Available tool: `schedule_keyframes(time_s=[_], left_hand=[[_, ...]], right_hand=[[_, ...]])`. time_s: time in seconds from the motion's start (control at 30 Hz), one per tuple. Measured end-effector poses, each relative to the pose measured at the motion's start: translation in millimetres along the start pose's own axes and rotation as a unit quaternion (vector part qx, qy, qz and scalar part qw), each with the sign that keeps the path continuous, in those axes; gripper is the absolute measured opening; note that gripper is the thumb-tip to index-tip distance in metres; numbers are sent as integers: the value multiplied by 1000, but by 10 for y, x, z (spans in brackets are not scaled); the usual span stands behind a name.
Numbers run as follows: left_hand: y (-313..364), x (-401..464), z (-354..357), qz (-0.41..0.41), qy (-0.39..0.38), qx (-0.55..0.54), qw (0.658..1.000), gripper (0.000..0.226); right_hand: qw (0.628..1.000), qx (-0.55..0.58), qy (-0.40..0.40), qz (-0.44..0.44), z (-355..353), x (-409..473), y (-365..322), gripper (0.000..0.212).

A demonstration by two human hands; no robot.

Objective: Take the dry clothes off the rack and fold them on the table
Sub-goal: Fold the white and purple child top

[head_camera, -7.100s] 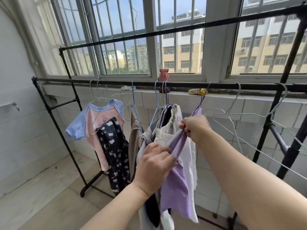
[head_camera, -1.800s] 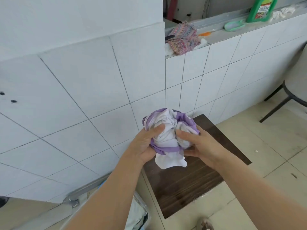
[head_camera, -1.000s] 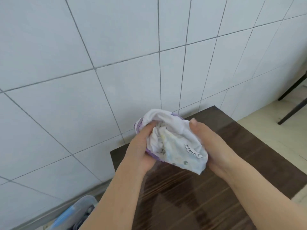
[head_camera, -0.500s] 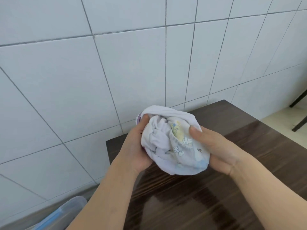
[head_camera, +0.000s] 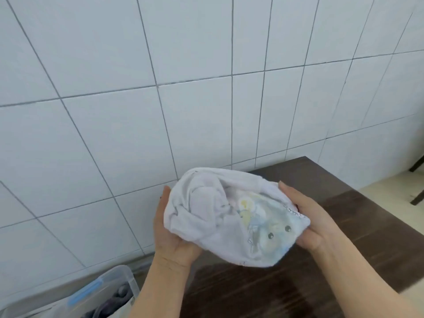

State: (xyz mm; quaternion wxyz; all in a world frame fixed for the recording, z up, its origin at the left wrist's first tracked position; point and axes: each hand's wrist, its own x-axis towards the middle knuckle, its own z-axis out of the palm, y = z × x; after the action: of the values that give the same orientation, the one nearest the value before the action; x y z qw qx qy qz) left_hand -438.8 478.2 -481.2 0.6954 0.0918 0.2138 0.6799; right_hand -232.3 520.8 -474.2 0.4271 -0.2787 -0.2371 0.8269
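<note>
Head view: the tiled wall (head_camera: 206,76) fills most of what I see, with the dark table (head_camera: 344,260) tucked against its foot and a clear bin (head_camera: 98,292) with a blue clip down at my left. A few seconds ago I was at the rack pulling this garment off its hanger; now the rack is out of sight and I've come right up to the table, closer than a second ago. The garment (head_camera: 229,216) is off the rack and bunched between my palms, held just above the tabletop, not yet laid down. Its purple side has turned inward; the white side with a pale cartoon print now faces me. My left hand (head_camera: 169,235) cups its left end and my right hand (head_camera: 314,223) grasps the right end, thumb over the edge. I judge the carry is done and spreading it flat comes next.
</note>
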Motion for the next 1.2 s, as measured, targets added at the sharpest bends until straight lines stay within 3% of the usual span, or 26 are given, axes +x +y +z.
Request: schedule_keyframes(time_s=[0.07, 0.1, 0.17, 0.2, 0.27, 0.33, 0.37, 0.4, 0.43, 0.5, 0.57, 0.63, 0.73, 0.8, 0.9, 1.07, 1.13, 1.2], left_hand=[[-78, -137, 62, 7, -63, -20, 998, 55], [-134, -196, 110, 1, -100, -45, 994, 52], [-255, -327, 249, -1, -145, -82, 986, 44], [-302, -362, 307, 7, -142, -79, 987, 37], [-366, -478, 501, 16, -58, -17, 998, 11], [-393, -562, 647, -25, -10, 64, 998, 16], [-400, -573, 645, -60, 7, 93, 994, 19], [-403, -575, 628, -96, 15, 111, 989, 13], [-414, -603, 632, -125, 26, 128, 984, 9], [-439, -636, 619, -154, 35, 150, 976, 29], [-441, -647, 600, -161, 44, 192, 967, 37], [-431, -662, 615, -175, 30, 272, 946, 40], [-423, -667, 657, -198, 25, 415, 888, 33], [-362, -616, 671, -173, 45, 492, 852, 28], [-196, -524, 602, -81, 94, 560, 819, 17], [-83, -486, 563, 44, 121, 494, 860, 6], [-73, -519, 603, 42, 143, 425, 893, 15], [-64, -565, 633, 2, 152, 350, 924, 20]], right_hand=[[979, -203, 12, 18, -44, -123, 28, 18], [946, -321, 50, 22, -51, -167, 81, 12], [870, -479, 108, 33, -94, -261, 204, 22], [842, -525, 124, 36, -120, -291, 269, 22], [787, -583, 202, -15, -222, -314, 322, 14], [808, -479, 311, -146, -210, -462, 256, 10], [829, -409, 319, -208, -152, -543, 183, 13], [862, -352, 278, -236, -87, -598, 121, 16], [896, -317, 210, -229, 13, -668, 85, 16], [946, -281, 82, -137, 169, -784, 101, 19], [973, -227, 18, -26, 187, -868, 136, 32], [981, -187, -7, 43, 119, -898, 192, 45], [979, -184, 43, 74, 60, -881, 285, 39], [970, -216, 109, 31, 41, -851, 265, 38], [933, -269, 214, -109, -4, -864, 83, 23], [927, -136, 258, -235, -64, -923, -170, 17], [937, -61, 248, -237, -77, -942, -199, 22], [943, -63, 243, -218, -83, -971, -190, 21]])
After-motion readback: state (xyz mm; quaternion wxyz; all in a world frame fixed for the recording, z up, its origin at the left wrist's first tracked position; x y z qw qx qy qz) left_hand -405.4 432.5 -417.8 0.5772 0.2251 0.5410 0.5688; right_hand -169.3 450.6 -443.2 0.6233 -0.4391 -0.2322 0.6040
